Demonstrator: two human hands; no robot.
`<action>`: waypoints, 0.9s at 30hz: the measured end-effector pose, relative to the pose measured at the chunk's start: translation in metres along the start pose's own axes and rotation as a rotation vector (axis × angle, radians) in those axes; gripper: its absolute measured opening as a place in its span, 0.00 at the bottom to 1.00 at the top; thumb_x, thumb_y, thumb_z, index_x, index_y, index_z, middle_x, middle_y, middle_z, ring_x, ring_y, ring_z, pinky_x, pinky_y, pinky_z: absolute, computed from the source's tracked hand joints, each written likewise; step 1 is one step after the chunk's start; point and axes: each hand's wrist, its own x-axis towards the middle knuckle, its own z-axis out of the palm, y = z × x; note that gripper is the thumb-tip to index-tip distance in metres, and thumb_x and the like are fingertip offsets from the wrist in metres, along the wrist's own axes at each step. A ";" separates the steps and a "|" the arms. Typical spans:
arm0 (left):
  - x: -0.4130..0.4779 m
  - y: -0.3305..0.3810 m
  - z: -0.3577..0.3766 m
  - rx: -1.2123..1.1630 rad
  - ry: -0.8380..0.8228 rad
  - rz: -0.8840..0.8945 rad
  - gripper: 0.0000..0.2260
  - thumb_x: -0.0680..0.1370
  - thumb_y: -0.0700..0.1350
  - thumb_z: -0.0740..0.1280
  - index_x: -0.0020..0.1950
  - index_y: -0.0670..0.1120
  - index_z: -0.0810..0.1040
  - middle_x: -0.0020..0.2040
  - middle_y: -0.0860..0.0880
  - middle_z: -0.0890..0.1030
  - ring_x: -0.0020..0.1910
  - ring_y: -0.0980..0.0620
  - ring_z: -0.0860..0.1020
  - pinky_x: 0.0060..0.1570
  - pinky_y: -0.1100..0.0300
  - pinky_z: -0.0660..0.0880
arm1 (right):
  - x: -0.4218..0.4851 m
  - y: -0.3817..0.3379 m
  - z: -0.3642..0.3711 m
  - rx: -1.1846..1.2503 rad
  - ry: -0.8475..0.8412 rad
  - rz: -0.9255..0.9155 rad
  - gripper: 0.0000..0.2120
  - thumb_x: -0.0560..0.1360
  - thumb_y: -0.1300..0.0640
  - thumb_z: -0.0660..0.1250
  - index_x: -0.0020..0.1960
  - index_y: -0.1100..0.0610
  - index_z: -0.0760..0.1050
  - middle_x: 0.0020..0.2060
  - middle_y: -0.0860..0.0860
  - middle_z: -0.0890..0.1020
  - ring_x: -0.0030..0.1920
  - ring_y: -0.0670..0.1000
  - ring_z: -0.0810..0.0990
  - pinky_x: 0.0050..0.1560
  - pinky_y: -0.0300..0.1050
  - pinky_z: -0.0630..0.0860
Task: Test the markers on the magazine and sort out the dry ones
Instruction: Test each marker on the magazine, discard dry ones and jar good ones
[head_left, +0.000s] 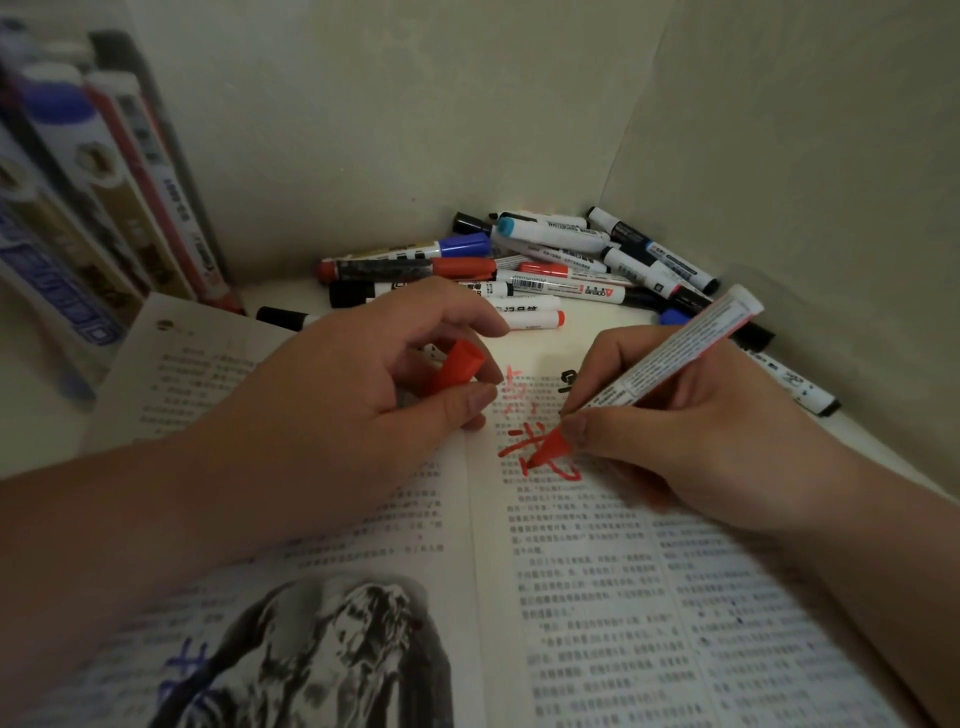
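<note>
An open magazine (571, 597) lies in front of me, with red strokes (519, 447) on its right page and blue scribbles at the lower left. My right hand (691, 441) grips an uncapped red marker (670, 358), white-barrelled, with its tip on the page at the red strokes. My left hand (353, 395) rests on the left page and pinches the red cap (454, 366) between thumb and fingers. A pile of markers (545, 265) with blue, red and black caps lies beyond the magazine in the corner.
A row of books (104, 197) stands at the left against the wall. Pale walls (779, 156) close in behind and to the right. One more black-capped marker (795, 387) lies right of my right hand.
</note>
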 end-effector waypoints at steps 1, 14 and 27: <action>0.000 0.000 0.000 0.004 -0.003 0.002 0.15 0.75 0.46 0.72 0.55 0.64 0.75 0.50 0.64 0.83 0.45 0.62 0.84 0.51 0.55 0.80 | 0.000 0.000 0.000 -0.001 0.003 0.004 0.07 0.72 0.64 0.74 0.38 0.62 0.79 0.25 0.58 0.79 0.20 0.51 0.71 0.22 0.36 0.67; 0.000 0.002 -0.002 0.049 -0.023 -0.021 0.16 0.72 0.54 0.69 0.57 0.69 0.73 0.52 0.64 0.83 0.49 0.61 0.83 0.53 0.53 0.80 | -0.002 -0.003 0.002 -0.029 -0.030 -0.049 0.05 0.73 0.67 0.74 0.39 0.59 0.82 0.26 0.51 0.80 0.22 0.46 0.71 0.22 0.35 0.66; 0.001 -0.002 -0.001 -0.008 -0.044 -0.006 0.24 0.70 0.47 0.77 0.57 0.68 0.72 0.51 0.65 0.84 0.52 0.60 0.82 0.54 0.54 0.80 | 0.000 -0.007 0.001 -0.113 0.000 0.006 0.12 0.71 0.72 0.71 0.33 0.61 0.77 0.22 0.49 0.78 0.21 0.44 0.72 0.23 0.33 0.67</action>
